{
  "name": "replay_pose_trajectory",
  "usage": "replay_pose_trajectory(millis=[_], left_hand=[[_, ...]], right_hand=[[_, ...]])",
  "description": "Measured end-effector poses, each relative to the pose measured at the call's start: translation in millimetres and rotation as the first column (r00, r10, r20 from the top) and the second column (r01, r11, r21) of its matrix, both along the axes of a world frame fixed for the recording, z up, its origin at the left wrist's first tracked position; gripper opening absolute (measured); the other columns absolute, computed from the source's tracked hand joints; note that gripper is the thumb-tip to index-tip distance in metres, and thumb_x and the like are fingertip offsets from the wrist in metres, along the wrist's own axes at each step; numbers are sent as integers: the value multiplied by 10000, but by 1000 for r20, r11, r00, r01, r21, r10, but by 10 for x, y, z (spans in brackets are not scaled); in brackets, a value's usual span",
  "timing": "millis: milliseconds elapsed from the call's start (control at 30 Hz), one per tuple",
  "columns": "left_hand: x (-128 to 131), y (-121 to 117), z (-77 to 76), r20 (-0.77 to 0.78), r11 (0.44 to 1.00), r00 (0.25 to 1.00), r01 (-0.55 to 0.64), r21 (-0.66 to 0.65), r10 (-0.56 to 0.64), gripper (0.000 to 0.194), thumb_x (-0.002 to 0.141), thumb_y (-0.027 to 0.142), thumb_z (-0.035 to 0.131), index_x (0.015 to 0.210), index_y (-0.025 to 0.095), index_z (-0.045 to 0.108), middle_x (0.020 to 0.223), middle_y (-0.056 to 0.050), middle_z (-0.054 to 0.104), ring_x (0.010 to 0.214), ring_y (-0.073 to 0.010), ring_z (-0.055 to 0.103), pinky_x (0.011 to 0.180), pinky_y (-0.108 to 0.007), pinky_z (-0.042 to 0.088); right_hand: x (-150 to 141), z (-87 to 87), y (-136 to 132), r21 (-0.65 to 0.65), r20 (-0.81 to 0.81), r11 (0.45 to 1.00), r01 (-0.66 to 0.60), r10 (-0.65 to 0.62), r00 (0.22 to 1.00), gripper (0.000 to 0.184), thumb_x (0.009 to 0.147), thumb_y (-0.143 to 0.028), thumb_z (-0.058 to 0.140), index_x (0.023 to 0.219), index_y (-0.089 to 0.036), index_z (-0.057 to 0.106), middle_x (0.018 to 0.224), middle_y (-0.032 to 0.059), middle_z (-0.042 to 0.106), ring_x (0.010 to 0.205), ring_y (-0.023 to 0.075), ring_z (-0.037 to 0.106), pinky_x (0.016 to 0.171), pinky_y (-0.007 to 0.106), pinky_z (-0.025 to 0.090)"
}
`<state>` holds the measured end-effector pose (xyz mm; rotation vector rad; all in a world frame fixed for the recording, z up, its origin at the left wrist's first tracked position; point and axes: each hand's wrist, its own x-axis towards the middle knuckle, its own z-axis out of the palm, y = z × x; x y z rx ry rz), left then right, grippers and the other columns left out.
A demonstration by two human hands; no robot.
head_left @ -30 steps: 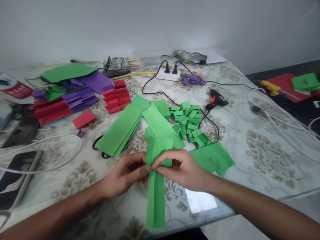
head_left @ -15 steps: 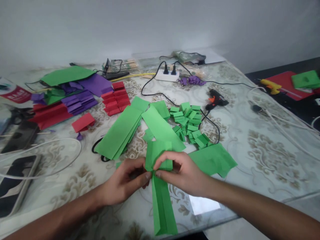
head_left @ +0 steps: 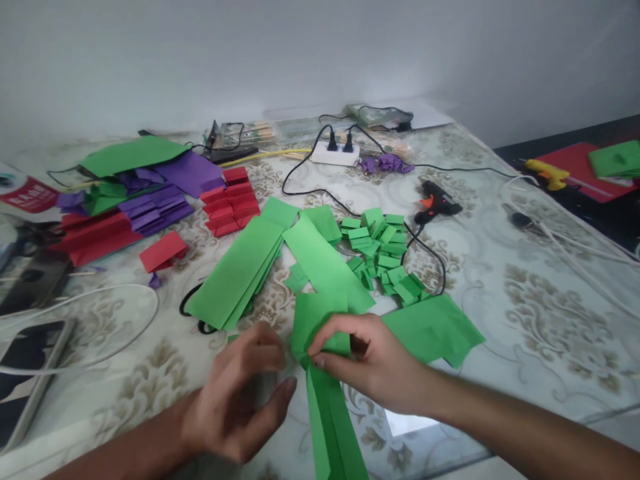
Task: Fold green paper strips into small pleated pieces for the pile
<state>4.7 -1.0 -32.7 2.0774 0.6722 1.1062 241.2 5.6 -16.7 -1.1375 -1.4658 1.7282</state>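
Note:
Between the thumb and fingers of my right hand point(head_left: 367, 353) is a folded green paper strip point(head_left: 333, 420), pinched at its narrow middle. One end of the strip spreads out above the fingers; the creased lower end hangs toward the table's front edge. Just left of the paper, my left hand point(head_left: 245, 393) is apart from it, with thumb and curled fingers separated and nothing between them. Beyond the hands lie a stack of flat green strips point(head_left: 240, 267), a single green strip point(head_left: 327, 260) and a pile of small folded green pieces point(head_left: 383, 250). Another green sheet point(head_left: 435, 327) rests beside my right wrist.
A black glue gun point(head_left: 436, 202) lies at right, its cord running near the green pile. Behind stands a white power strip point(head_left: 335, 154). Folded red paper point(head_left: 230, 203) and purple paper point(head_left: 155, 210) lie at left, with a phone point(head_left: 33, 367) and white cable.
My left hand has let go of the green strip and drawn back to the left, its fingers parting. My right hand keeps its pinch on the paper.

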Motion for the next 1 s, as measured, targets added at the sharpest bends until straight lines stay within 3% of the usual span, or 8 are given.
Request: replay_pose_trajectory(millis=[67,167,367,500,633,733,1000], left_hand=[[0,-6,29,-102,982,994,52,179,-34,495,761,-49,604,1213,151,597,873,-57,544,755,-197,547,621,-324,477],[9,1,67,-230,955,973,87,282,-21,526,769,-9,612,1277,129,615,872,-69,563,767,-221,573,624,-352,515],[18,46,74,-325,923,945,108,369,19,241,930,143,618,1166,122,663,864,-79,648,741,-218,614,669,-370,531],[-4,58,23,-307,922,951,78,380,46,160,980,154,610,1127,122,663,889,-84,679,746,-209,624,695,-371,518],[-34,41,-27,-299,933,954,87,350,23,181,986,141,620,1163,132,657,924,-89,703,780,-207,645,718,-374,523],[-54,24,-45,-288,945,957,72,319,24,204,973,126,643,1174,154,662,937,-82,699,790,-206,653,731,-376,534],[-13,33,29,-269,962,962,32,271,44,143,1056,184,537,1129,177,660,922,-72,694,779,-191,656,724,-356,540]], right_hand=[[-3,-3,-4,-2,7,1000,2,-2,1000,54,858,-233,747,871,-182,733,485,-83,431,392,59,267,355,196,160],[-5,0,-15,7,19,1000,2,-2,1000,38,837,-190,740,874,-186,731,495,-86,423,404,60,274,359,191,164],[7,9,-34,60,75,997,-43,39,996,74,830,-198,731,896,-192,765,516,-75,450,416,65,320,365,185,209],[16,18,-36,96,94,994,-49,40,995,88,831,-220,748,914,-196,768,538,-69,465,439,70,324,380,191,228],[21,31,-40,57,97,997,-50,44,994,98,831,-222,752,922,-189,767,473,-95,382,394,64,283,349,187,187],[22,34,-49,67,88,997,-33,27,996,92,817,-181,743,905,-192,769,483,-91,399,403,61,283,352,185,185],[19,22,-52,41,83,999,-14,10,996,91,824,-225,743,889,-178,787,473,-86,393,403,61,269,348,184,170]])
